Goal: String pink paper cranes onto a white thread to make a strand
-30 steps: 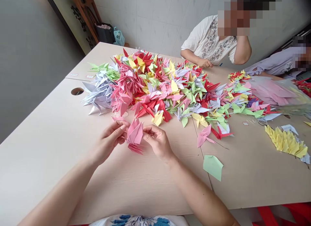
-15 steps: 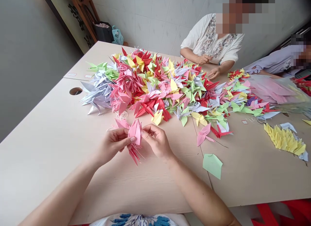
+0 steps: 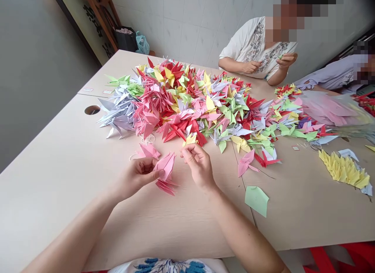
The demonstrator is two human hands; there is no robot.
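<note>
In the head view, my left hand point(image 3: 131, 178) pinches a small stack of pink paper cranes point(image 3: 165, 166) between thumb and fingers, with pointed tips sticking out below. To the right, my right hand point(image 3: 199, 166) is held apart from the stack, its thumb and fingertips pressed together; what they hold, if anything, is too small to make out. Another pink crane point(image 3: 149, 150) lies just behind my left hand, beside some white thread point(image 3: 148, 139). A large heap of folded paper cranes point(image 3: 187, 105) in several colours lies beyond both hands.
At the right, the table point(image 3: 205, 226) bears a green paper sheet point(image 3: 256, 200), a row of yellow cranes point(image 3: 344, 169) and a plastic bag of pink pieces point(image 3: 331, 108). A person in white point(image 3: 249, 50) sits opposite; another person's sleeve point(image 3: 328, 71) shows at the far right.
My right hand has moved right and slightly up, away from the pink cranes. The stack in my left hand has tilted rightward. The person opposite has raised one hand, holding something small and green.
</note>
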